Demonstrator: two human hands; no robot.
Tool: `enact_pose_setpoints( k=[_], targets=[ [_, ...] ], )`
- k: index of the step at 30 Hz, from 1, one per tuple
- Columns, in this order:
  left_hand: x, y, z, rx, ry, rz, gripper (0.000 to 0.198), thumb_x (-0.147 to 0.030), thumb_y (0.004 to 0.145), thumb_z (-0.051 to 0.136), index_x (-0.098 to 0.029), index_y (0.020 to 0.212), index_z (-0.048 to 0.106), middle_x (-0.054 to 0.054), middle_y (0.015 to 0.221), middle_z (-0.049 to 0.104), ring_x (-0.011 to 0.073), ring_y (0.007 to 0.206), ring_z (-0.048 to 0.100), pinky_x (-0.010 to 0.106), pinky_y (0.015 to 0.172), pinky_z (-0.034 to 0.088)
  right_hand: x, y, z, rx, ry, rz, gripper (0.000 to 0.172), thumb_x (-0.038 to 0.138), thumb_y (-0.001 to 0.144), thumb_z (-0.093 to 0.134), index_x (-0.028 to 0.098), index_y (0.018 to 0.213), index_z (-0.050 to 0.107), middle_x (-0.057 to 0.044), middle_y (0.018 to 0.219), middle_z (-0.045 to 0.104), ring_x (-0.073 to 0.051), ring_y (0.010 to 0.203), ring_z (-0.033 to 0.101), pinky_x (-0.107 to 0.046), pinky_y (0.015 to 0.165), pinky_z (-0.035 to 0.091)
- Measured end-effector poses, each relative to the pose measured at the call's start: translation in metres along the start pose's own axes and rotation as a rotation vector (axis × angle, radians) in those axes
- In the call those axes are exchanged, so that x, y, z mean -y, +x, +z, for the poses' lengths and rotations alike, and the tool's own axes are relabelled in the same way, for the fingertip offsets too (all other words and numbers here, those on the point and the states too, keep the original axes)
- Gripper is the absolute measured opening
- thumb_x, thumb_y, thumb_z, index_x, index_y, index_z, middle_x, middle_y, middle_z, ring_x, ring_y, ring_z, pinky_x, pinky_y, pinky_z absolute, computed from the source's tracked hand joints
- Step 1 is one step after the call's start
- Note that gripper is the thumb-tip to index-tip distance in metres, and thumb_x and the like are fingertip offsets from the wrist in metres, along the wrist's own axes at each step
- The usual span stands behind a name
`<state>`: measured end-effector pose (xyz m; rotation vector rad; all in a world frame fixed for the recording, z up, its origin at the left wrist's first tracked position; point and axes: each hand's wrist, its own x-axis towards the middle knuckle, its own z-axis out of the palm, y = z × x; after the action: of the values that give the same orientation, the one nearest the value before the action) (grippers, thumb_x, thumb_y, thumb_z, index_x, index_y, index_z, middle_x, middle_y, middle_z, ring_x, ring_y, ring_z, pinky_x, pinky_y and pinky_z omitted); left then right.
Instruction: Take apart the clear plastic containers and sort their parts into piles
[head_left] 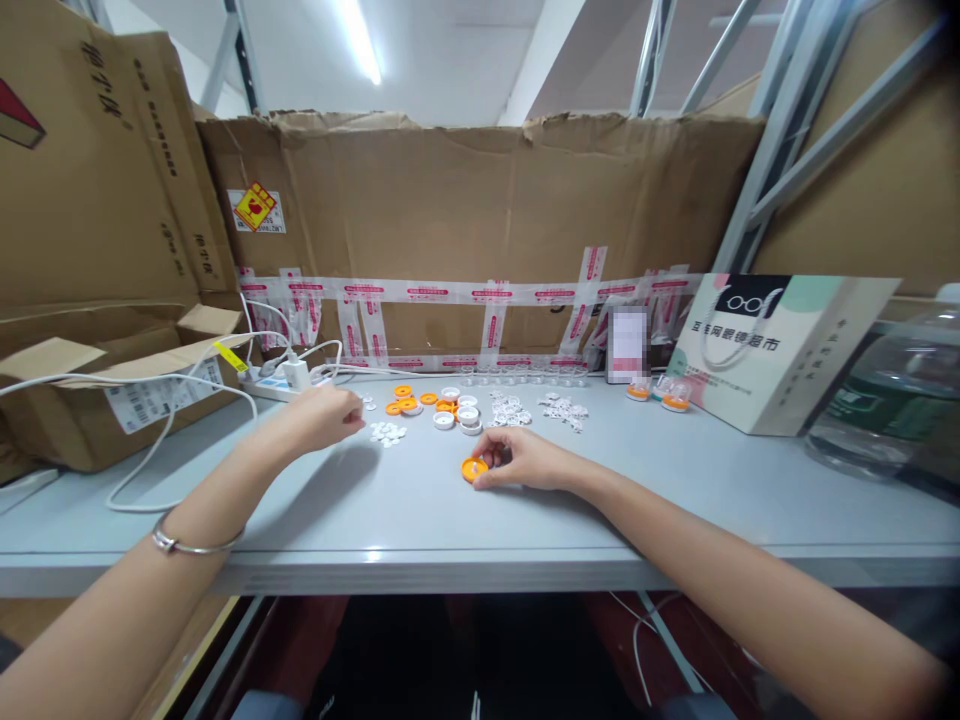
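Observation:
My right hand (521,458) grips the rim of a round orange plastic part (473,472) on the table, with thumb and fingers at its right side. A small pale piece shows at the part's middle. Above the table's left half is my left hand (330,415), its fingers curled together; whatever they may hold is hidden. Small flat white pieces (387,433) lie just right of that hand. Behind them sit loose orange rings (403,392) and white round caps (444,421). Small white parts (510,410) form a pile beyond my right hand, with another white pile (564,411) beside it.
Clear domes (525,378) stand in a row along the back. A phone (627,345) leans there, near finished-looking orange-based pieces (676,398). At right are a paper bag (772,350) and a water bottle (892,390). A power strip (277,386), cables and an open carton (97,420) occupy the left.

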<state>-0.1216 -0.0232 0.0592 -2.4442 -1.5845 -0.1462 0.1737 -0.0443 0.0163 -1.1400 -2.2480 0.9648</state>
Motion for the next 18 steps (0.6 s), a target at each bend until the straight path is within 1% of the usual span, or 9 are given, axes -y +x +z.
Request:
enact_pose_setpoints(
  k=[1, 4, 6, 8, 10, 12, 14, 16, 18],
  targets=[
    [-0.012, -0.001, -0.002, -0.018, -0.029, 0.046, 0.017, -0.023, 0.078, 0.047, -0.017, 0.068, 0.06, 0.002, 0.067, 0.06, 0.0133, 0.061, 0.05, 0.023, 0.056, 0.032, 0.0, 0.0, 0.0, 0.002, 0.009, 0.003, 0.04, 0.042, 0.058, 0.072, 0.016, 0.086, 0.062, 0.0, 0.076, 0.056, -0.012, 0.069, 0.047, -0.024, 0.06, 0.037],
    [-0.054, -0.003, -0.002, -0.068, -0.257, 0.286, 0.018, -0.026, 0.083, 0.045, -0.019, 0.08, 0.061, 0.002, 0.079, 0.063, 0.0137, 0.072, 0.054, 0.023, 0.065, 0.037, -0.002, 0.0, 0.001, 0.01, 0.04, -0.001, 0.042, 0.043, 0.056, 0.073, 0.016, 0.085, 0.061, 0.0, 0.075, 0.055, -0.011, 0.068, 0.046, -0.024, 0.06, 0.037],
    [-0.077, -0.003, 0.002, -0.069, -0.372, 0.364, 0.018, -0.032, 0.081, 0.051, -0.019, 0.089, 0.061, 0.003, 0.087, 0.062, 0.0151, 0.079, 0.055, 0.024, 0.068, 0.04, -0.002, 0.0, 0.001, 0.017, 0.054, -0.016, 0.042, 0.043, 0.056, 0.073, 0.015, 0.085, 0.061, 0.001, 0.073, 0.054, -0.011, 0.066, 0.045, -0.024, 0.059, 0.036],
    [-0.091, -0.002, 0.007, -0.066, -0.443, 0.403, 0.027, -0.037, 0.077, 0.058, -0.018, 0.096, 0.059, 0.004, 0.091, 0.061, 0.0166, 0.083, 0.055, 0.026, 0.071, 0.041, -0.001, 0.001, 0.001, 0.012, 0.06, -0.03, 0.041, 0.041, 0.057, 0.073, 0.015, 0.086, 0.062, 0.001, 0.072, 0.053, -0.011, 0.065, 0.046, -0.024, 0.059, 0.036],
    [-0.098, 0.001, 0.011, -0.096, -0.495, 0.439, 0.029, -0.037, 0.075, 0.061, -0.018, 0.097, 0.059, 0.005, 0.093, 0.061, 0.0168, 0.085, 0.055, 0.027, 0.073, 0.042, 0.001, 0.001, 0.0, -0.028, 0.072, -0.04, 0.04, 0.039, 0.057, 0.074, 0.015, 0.086, 0.062, 0.001, 0.071, 0.053, -0.011, 0.065, 0.047, -0.024, 0.06, 0.036],
    [-0.1, 0.002, 0.012, -0.169, -0.539, 0.483, 0.019, -0.031, 0.079, 0.057, -0.018, 0.092, 0.06, 0.004, 0.091, 0.061, 0.0158, 0.086, 0.055, 0.027, 0.074, 0.042, 0.004, 0.002, -0.002, -0.089, 0.116, -0.055, 0.038, 0.038, 0.058, 0.073, 0.015, 0.085, 0.062, 0.001, 0.071, 0.053, -0.011, 0.067, 0.048, -0.024, 0.062, 0.036],
    [-0.101, 0.003, 0.009, -0.249, -0.562, 0.534, 0.013, -0.024, 0.083, 0.051, -0.017, 0.087, 0.061, 0.004, 0.088, 0.061, 0.0144, 0.083, 0.055, 0.026, 0.075, 0.042, 0.008, 0.002, -0.003, -0.131, 0.174, -0.078, 0.035, 0.038, 0.06, 0.072, 0.014, 0.084, 0.061, 0.001, 0.071, 0.053, -0.011, 0.068, 0.049, -0.024, 0.064, 0.037],
    [-0.1, 0.002, 0.005, -0.304, -0.546, 0.586, 0.014, -0.021, 0.085, 0.048, -0.016, 0.085, 0.062, 0.004, 0.084, 0.062, 0.0135, 0.08, 0.056, 0.026, 0.074, 0.043, 0.011, 0.003, -0.003, -0.151, 0.218, -0.093, 0.034, 0.038, 0.061, 0.071, 0.014, 0.084, 0.062, 0.001, 0.071, 0.054, -0.011, 0.068, 0.049, -0.025, 0.065, 0.037],
    [-0.094, 0.002, 0.0, -0.35, -0.508, 0.6, 0.016, -0.019, 0.085, 0.047, -0.017, 0.085, 0.063, 0.004, 0.084, 0.063, 0.0137, 0.079, 0.057, 0.025, 0.074, 0.043, 0.011, 0.004, -0.003, -0.171, 0.235, -0.091, 0.037, 0.037, 0.061, 0.071, 0.015, 0.089, 0.061, 0.001, 0.073, 0.055, -0.011, 0.067, 0.049, -0.025, 0.065, 0.037]
  ],
)
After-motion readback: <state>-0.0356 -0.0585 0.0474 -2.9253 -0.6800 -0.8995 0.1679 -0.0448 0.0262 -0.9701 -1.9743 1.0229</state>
